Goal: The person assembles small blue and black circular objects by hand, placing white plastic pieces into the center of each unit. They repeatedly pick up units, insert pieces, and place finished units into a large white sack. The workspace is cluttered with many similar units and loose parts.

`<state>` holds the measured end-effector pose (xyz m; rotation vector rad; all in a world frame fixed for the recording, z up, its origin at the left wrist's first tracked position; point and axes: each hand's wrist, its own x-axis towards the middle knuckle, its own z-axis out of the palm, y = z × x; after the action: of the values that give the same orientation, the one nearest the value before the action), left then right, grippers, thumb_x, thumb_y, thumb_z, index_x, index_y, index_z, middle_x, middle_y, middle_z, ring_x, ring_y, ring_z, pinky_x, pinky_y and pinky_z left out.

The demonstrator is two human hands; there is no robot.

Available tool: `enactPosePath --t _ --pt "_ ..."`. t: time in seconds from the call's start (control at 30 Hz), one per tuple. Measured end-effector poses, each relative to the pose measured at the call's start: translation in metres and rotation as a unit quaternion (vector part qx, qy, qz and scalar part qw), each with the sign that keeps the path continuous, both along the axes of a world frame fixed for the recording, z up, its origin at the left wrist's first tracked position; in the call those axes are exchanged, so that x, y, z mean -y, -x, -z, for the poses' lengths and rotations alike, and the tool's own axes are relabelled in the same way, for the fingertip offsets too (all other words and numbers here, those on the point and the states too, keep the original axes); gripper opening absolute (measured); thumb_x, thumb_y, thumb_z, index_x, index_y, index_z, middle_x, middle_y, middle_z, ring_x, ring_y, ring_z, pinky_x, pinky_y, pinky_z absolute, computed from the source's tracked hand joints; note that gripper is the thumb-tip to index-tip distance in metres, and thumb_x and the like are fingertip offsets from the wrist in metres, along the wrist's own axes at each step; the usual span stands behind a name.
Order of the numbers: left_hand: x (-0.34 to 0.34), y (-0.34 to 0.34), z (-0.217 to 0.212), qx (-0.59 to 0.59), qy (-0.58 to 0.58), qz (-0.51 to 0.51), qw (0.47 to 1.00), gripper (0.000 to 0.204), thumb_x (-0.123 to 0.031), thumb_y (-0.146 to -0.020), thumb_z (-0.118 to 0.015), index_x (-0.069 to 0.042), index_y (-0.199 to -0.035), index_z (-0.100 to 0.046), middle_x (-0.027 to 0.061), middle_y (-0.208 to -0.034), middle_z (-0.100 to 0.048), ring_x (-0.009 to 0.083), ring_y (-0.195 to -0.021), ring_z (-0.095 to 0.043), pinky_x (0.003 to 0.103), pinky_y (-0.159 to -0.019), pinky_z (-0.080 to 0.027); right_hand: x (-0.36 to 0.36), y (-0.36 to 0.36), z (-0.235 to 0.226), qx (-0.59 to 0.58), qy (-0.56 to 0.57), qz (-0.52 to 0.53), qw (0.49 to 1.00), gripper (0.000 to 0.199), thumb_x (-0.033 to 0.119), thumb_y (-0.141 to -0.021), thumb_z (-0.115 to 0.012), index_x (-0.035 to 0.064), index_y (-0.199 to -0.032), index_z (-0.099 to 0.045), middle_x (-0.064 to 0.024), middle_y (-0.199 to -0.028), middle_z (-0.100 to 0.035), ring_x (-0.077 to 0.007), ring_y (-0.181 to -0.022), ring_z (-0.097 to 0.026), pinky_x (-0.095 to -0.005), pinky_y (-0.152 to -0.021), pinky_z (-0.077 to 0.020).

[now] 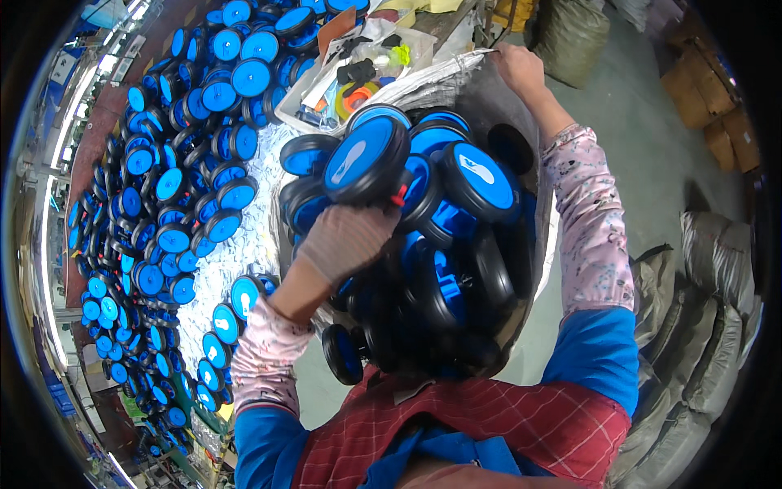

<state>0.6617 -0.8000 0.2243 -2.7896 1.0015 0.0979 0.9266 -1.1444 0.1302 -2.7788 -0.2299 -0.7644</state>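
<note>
An open woven sack in front of me is heaped with black-tyred blue wheels. My left hand, in a pale thin glove, is closed at the near side of a wheel with a white mark on its blue face. Its fingertips are hidden beneath the tyre, next to a small red part. At the far right corner my bare right hand pinches the sack's rim, pulling it taut. One pair of wheels sits at the near left of the sack.
A table on the left bears a large pile of blue wheels and a white sheet. A white bin of small coloured parts stands beyond the sack. Filled sacks and cardboard boxes lie to the right.
</note>
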Motion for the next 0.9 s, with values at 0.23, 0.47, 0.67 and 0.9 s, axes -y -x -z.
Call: enactPosePath --t 0.23,0.47,0.67,0.9 --pt "0.076 -0.072 0.01 -0.081 0.119 0.06 0.988 0.026 -0.03 -0.085 -0.069 -0.006 -0.094 -0.063 0.0135 -0.092 -0.067 0.0321 -0.087 -0.07 0.043 -0.075 -0.057 -0.008 0.003 -0.006 -0.062 0.041 0.014 0.997 0.025 0.034 -0.094 -0.056 0.0109 -0.095 -0.065 -0.0173 -0.09 -0.07 -0.0378 -0.087 -0.068 -0.0491 -0.075 -0.0534" --pt "0.14 -0.073 0.032 -0.116 0.199 -0.086 0.969 0.032 -0.031 -0.091 -0.061 -0.003 -0.108 -0.063 0.0217 -0.115 -0.061 0.0391 -0.098 -0.067 0.048 -0.085 -0.054 -0.01 0.027 -0.006 -0.068 0.048 -0.016 0.996 0.024 0.037 -0.094 -0.057 0.0165 -0.102 -0.067 -0.015 -0.092 -0.071 -0.0363 -0.089 -0.068 -0.047 -0.077 -0.0536" --pt "0.099 -0.026 0.027 -0.181 0.097 -0.064 0.977 0.04 -0.033 -0.093 -0.059 -0.001 -0.118 -0.057 0.0226 -0.112 -0.059 0.0389 -0.095 -0.068 0.046 -0.082 -0.055 -0.003 0.036 0.002 -0.079 0.017 -0.01 0.997 0.03 0.041 -0.092 -0.061 0.0174 -0.108 -0.067 -0.014 -0.095 -0.072 -0.0358 -0.093 -0.067 -0.0479 -0.079 -0.0532" --pt "-0.015 0.035 -0.007 0.038 0.362 -0.057 0.93 0.039 -0.022 -0.088 -0.065 -0.004 -0.123 -0.059 0.0184 -0.119 -0.063 0.0361 -0.111 -0.059 0.044 -0.093 -0.048 0.034 0.139 0.001 -0.147 0.067 -0.026 0.987 0.085 0.013 -0.077 -0.072 0.0243 -0.151 -0.031 -0.0133 -0.141 -0.05 -0.0335 -0.128 -0.051 -0.0433 -0.1 -0.048"
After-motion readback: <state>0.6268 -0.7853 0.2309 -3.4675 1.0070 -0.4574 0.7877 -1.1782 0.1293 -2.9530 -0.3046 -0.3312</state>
